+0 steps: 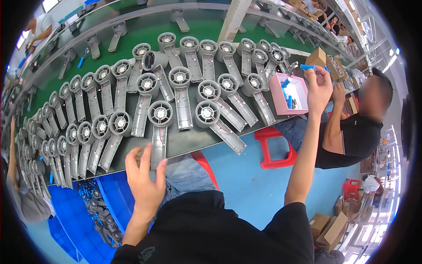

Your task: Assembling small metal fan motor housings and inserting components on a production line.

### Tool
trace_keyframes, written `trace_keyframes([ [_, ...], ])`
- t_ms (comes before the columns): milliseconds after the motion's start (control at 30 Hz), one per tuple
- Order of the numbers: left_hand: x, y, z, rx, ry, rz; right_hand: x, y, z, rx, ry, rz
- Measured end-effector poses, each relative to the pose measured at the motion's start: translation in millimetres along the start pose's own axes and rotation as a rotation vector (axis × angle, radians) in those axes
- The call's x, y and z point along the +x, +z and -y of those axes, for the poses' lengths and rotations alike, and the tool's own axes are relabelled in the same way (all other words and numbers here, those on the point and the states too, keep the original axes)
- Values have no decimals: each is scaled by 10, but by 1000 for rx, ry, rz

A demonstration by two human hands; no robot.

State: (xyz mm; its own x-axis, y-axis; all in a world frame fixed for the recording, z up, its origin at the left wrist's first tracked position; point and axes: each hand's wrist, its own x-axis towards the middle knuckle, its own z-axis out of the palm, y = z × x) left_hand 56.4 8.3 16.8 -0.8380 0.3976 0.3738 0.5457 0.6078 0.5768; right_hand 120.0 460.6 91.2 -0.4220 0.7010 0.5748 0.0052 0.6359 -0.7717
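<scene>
My right hand (319,90) is raised over the pink box (277,94), pinching a blue cylindrical battery (307,67) between thumb and fingers. More blue cylinders and small parts lie inside that box. At the bench's front edge, my left hand (146,176) has its fingers spread, by the handle end of a grey fan housing (160,113). Whether a fingertip touches this handle I cannot tell. The housing is an open half shell with a round fan at its top. Another grey housing (207,113) with a red wire along its handle lies to the right.
Rows of similar grey housings (102,74) cover the dark bench. Beyond runs a green conveyor (149,26) carrying more housings. Blue bins (74,215) stand below left. A red stool (274,149) and a seated co-worker (351,132) are on the right.
</scene>
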Motion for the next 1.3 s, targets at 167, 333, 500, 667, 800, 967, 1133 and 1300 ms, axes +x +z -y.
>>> trace_keyframes([
  [167,93,-85,-10,-87,31,-68,32,-3,-225,-208,22,-13],
  [333,156,-111,0,-124,27,-85,19,-120,-341,32,115,-81],
  [500,187,-114,7,-213,86,-110,-135,-46,-66,446,251,-51],
  [667,357,-66,-148,-421,107,-45,-628,340,466,745,316,96],
  [800,430,0,-282,-1197,-306,282,-1087,729,980,866,325,202],
  [967,519,47,-287,-1621,-563,413,-1782,1153,1341,814,114,370],
  [1133,477,-89,27,-1517,-482,61,-2227,1270,1201,780,-12,614],
  [1300,478,-333,297,-1097,-365,122,-2332,1248,1189,508,352,555],
])
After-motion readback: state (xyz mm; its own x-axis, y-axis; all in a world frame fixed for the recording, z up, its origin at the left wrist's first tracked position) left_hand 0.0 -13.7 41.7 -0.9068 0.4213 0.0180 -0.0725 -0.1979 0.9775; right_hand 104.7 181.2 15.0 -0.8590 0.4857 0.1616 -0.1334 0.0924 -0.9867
